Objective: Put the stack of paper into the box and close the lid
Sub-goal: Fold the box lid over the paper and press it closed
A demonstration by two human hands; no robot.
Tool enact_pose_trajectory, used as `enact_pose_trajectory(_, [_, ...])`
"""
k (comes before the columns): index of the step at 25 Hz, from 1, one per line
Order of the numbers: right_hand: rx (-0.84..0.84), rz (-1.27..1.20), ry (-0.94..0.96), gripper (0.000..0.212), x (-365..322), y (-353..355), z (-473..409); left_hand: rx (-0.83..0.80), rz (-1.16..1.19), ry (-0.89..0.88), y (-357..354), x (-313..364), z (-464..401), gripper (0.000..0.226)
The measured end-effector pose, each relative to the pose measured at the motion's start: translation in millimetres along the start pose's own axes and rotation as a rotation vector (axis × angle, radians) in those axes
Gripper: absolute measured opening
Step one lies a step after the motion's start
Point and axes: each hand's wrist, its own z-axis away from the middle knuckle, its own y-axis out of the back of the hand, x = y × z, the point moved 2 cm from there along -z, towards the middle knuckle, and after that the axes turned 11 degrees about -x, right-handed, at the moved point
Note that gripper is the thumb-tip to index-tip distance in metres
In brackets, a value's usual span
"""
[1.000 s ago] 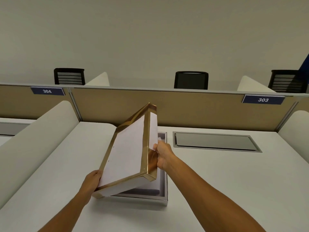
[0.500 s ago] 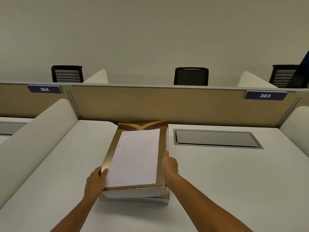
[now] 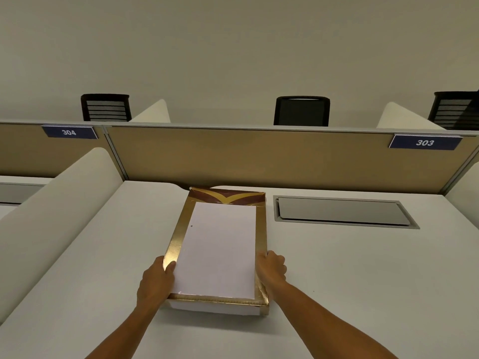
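A gold-edged lid (image 3: 220, 244) with a white top panel lies flat over the white box (image 3: 212, 308) on the desk; only the box's near white wall shows below the lid's front rim. My left hand (image 3: 155, 281) grips the lid's left edge near the front corner, thumb on top. My right hand (image 3: 272, 270) presses against the lid's right edge. The stack of paper is hidden from view.
The white desk (image 3: 350, 281) is bounded by a tan partition (image 3: 259, 156) behind and curved white dividers (image 3: 59, 208) at the sides. A grey cable hatch (image 3: 342, 211) sits right of the box. Black chairs (image 3: 302, 111) stand beyond the partition.
The lid, tilted up on its left edge a second ago, has been swung down flat over the box. Both hands moved to its side edges near the front.
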Motion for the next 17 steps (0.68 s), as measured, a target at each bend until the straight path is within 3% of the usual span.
enact_pose_trajectory(3, [-0.015, 0.072, 0.053, 0.052, -3, 0, -7, -0.007, -0.067, -0.080, 4, 7, -9, 0.067])
enact_pose_trajectory(6, [0.075, 0.255, 0.276, 0.066, -13, 2, -11, -0.005, -0.200, -0.343, 5, 31, -25, 0.077])
enact_pose_trajectory(10, [0.062, 0.551, 0.501, 0.077, -34, -8, -28, -0.074, -0.467, -0.472, -5, 64, -52, 0.094])
enact_pose_trajectory(13, [0.056, 0.691, 0.525, 0.088, -43, -14, -44, -0.067, -0.648, -0.484, -14, 68, -67, 0.119])
enact_pose_trajectory(15, [0.050, 0.728, 0.517, 0.099, -41, -18, -53, -0.066, -0.692, -0.458, -19, 62, -74, 0.121])
enact_pose_trajectory(17, [0.059, 0.754, 0.513, 0.094, -38, -21, -60, -0.059, -0.686, -0.453, -24, 57, -77, 0.118])
